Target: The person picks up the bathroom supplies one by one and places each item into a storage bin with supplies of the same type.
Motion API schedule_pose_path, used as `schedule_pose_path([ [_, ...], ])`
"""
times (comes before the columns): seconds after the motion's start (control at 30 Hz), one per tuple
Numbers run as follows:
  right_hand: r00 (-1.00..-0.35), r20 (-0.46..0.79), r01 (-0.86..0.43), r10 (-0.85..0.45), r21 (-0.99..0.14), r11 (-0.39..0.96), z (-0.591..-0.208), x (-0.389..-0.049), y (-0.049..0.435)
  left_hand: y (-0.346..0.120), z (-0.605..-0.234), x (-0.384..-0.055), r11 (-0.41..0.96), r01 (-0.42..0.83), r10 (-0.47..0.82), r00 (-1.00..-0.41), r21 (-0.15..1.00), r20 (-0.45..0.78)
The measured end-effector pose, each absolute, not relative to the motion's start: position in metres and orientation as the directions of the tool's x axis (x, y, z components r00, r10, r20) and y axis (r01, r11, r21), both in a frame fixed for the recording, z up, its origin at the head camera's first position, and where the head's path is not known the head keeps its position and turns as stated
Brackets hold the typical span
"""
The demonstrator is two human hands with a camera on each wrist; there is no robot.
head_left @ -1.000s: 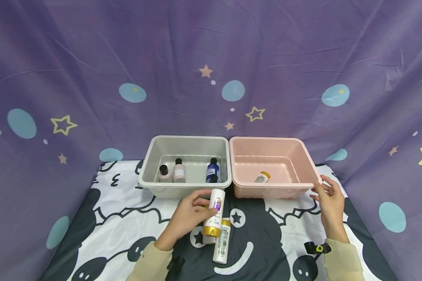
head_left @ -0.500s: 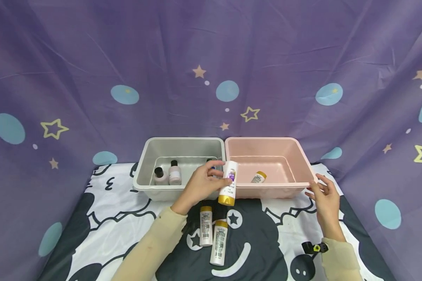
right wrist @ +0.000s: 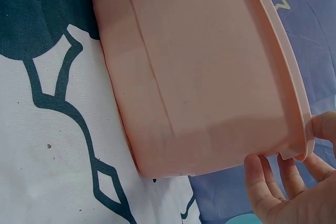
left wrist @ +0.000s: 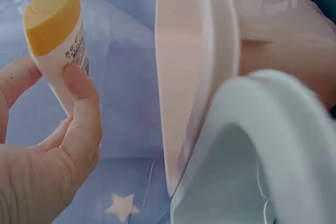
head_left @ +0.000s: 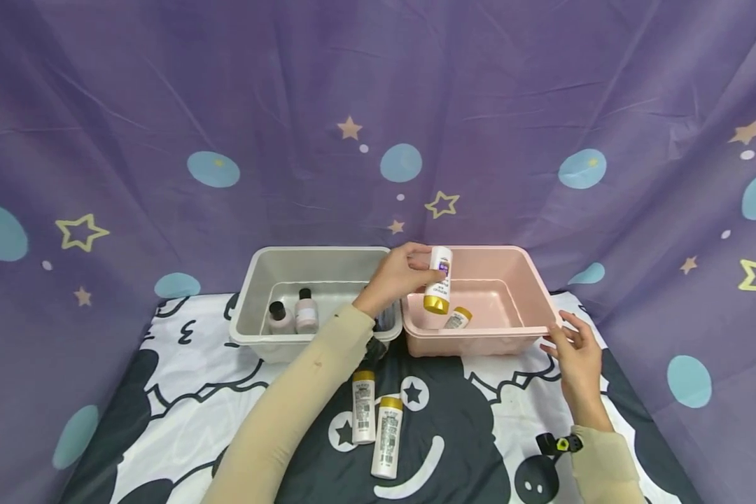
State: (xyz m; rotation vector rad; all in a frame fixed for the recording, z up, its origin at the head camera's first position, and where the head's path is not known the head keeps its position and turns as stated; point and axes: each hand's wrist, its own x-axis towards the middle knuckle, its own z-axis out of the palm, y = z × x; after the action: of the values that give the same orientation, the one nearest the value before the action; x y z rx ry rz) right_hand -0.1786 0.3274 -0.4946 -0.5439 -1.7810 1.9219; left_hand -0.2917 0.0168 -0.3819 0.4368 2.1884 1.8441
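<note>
My left hand [head_left: 398, 278] pinches a white bottle with a gold cap [head_left: 439, 280] between thumb and fingers, cap end down, above the left part of the pink bin [head_left: 479, 333]. In the left wrist view the bottle's gold cap [left wrist: 52, 14] and printed label show beside the bin rims. Another gold-capped bottle [head_left: 458, 319] lies inside the pink bin, partly hidden by its front wall. At that bin's front right corner, my right hand [head_left: 581, 364] grips the rim; the right wrist view has the thumb on the rim [right wrist: 302, 119] and fingers under it.
A grey bin [head_left: 258, 336] stands against the pink one, holding two pale bottles with black caps [head_left: 306, 315]; my left arm covers part of it. Two white gold-capped bottles [head_left: 363, 409] lie on the patterned cloth in front. A purple curtain [head_left: 327, 84] hangs behind.
My left hand has lifted the bottle from above the cloth, rightward and away, to over the pink bin. My right hand has kept its hold on the bin's corner.
</note>
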Motion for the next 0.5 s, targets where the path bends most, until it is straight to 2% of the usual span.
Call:
schedule_pose_path([
  [0.33,-0.809,0.026,-0.056,0.587,-0.998,-0.033,-0.493,-0.18,0.325,0.055,-0.385,-0.325,0.281,0.039,0.331,-0.942,0.959,-0.058],
  [0.5,-0.808,0.031,-0.054,0.588,-0.998,-0.023,-0.494,-0.18,0.326,0.07,-0.391,-0.335,0.302,0.005,0.314,-0.945,0.953,-0.094],
])
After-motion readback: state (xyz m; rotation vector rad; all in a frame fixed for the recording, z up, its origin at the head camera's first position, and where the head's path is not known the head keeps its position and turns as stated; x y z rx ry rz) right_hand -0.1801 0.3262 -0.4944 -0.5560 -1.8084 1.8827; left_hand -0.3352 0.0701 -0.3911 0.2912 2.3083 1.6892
